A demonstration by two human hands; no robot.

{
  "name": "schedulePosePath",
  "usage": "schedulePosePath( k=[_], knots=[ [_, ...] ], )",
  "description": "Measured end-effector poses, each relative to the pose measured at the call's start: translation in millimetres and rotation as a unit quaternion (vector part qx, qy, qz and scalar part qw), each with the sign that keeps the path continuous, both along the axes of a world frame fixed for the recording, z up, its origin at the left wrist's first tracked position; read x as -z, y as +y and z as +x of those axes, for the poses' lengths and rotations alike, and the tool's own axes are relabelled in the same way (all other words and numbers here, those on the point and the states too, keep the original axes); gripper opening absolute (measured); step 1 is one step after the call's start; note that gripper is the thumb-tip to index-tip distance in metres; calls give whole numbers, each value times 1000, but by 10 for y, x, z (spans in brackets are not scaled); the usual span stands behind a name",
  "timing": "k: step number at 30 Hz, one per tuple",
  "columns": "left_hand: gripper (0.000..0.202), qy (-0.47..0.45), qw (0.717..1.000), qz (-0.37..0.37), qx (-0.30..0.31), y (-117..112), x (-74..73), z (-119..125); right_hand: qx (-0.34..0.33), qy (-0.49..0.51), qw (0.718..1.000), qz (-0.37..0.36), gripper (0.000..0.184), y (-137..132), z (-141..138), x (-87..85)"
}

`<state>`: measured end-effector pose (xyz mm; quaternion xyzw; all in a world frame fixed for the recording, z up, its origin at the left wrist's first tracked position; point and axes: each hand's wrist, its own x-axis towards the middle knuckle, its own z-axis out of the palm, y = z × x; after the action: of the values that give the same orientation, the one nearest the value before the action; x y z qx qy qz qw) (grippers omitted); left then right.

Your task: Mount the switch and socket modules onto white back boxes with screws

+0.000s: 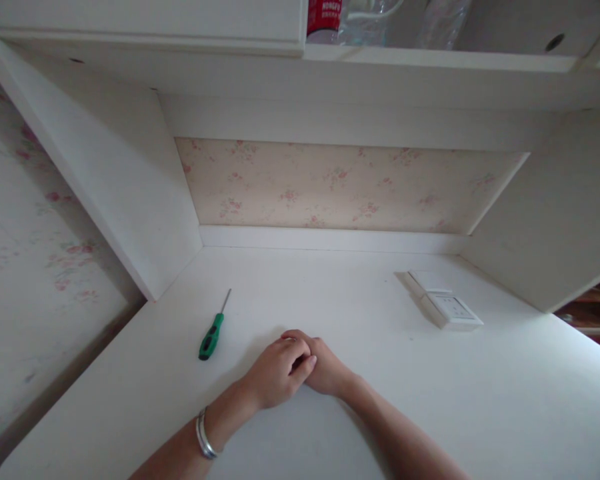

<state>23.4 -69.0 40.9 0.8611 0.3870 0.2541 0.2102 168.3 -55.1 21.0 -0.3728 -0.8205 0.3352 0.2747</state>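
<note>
My two hands rest together on the white desk (430, 400), near its middle. My left hand (277, 370), with a silver bangle on the wrist, lies over my right hand (327, 370); the fingers of both are curled and nothing shows in them. A green-handled screwdriver (211, 333) lies to the left of my hands, its tip pointing to the back. Two white wall sockets (445, 303) lie side by side at the right back of the desk, well away from my hands.
The desk sits in a white alcove with side panels (130, 187) and floral wallpaper (340, 187) behind. On the shelf above stand clear plastic bottles (370, 20), one with a red label. Floral wallpaper also covers the wall at far left.
</note>
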Motion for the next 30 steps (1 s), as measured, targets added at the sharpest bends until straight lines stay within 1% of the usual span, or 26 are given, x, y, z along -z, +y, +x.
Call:
schedulePosePath(
  k=[8,17,30],
  knots=[
    [22,4,1000,0,4,-7,-2,-11,-3,15,1000,3,43,-7,7,9],
    [23,11,1000,0,0,-11,2,-12,-2,20,1000,4,42,-14,-2,-25],
    [23,8,1000,9,-1,-6,14,-6,-3,22,1000,0,41,-2,-4,3]
  ],
)
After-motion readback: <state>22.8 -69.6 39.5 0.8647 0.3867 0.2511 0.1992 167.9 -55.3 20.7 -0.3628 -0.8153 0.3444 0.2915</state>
